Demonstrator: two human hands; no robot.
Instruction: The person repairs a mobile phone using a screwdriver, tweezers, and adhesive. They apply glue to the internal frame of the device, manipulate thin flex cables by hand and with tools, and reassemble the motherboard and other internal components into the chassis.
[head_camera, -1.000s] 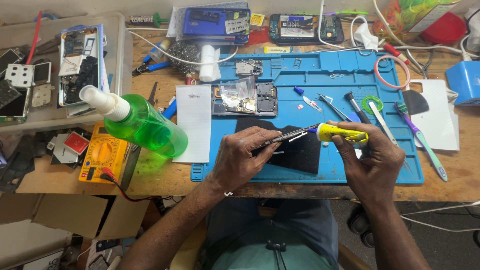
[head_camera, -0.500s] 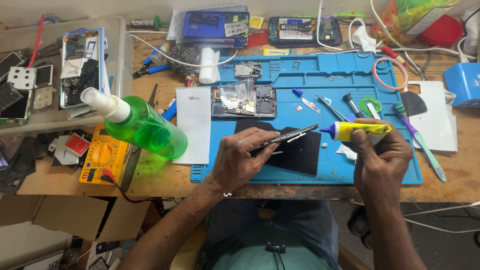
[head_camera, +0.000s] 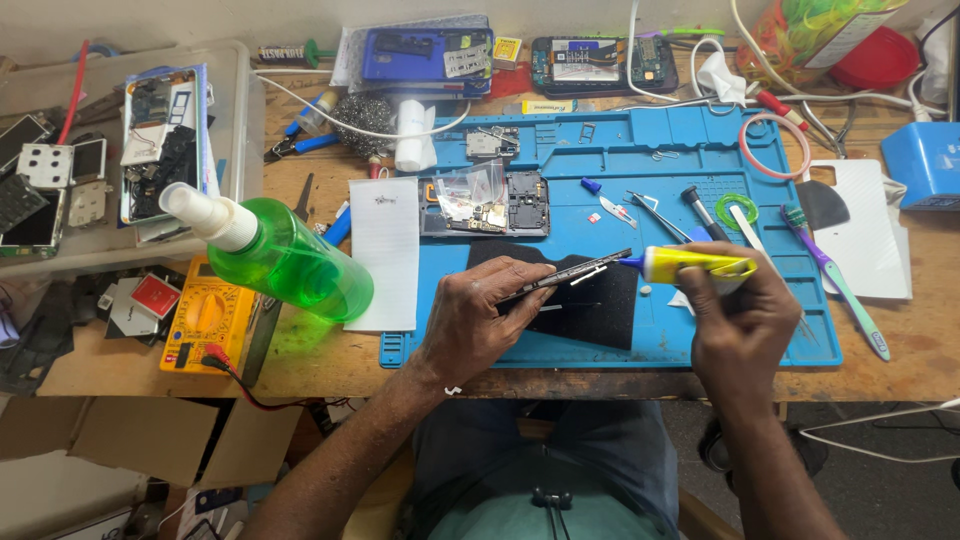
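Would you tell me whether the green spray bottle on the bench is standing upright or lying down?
Lying down. The green spray bottle rests on its side on the wooden bench, its white nozzle pointing toward the upper left.

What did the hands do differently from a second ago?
The right hand has turned the yellow tube from slanting to nearly level, and its blue tip now sits at the end of the thin phone frame. Nothing was picked up or let go. The left hand still holds the frame over the blue mat, and the green spray bottle has not moved.
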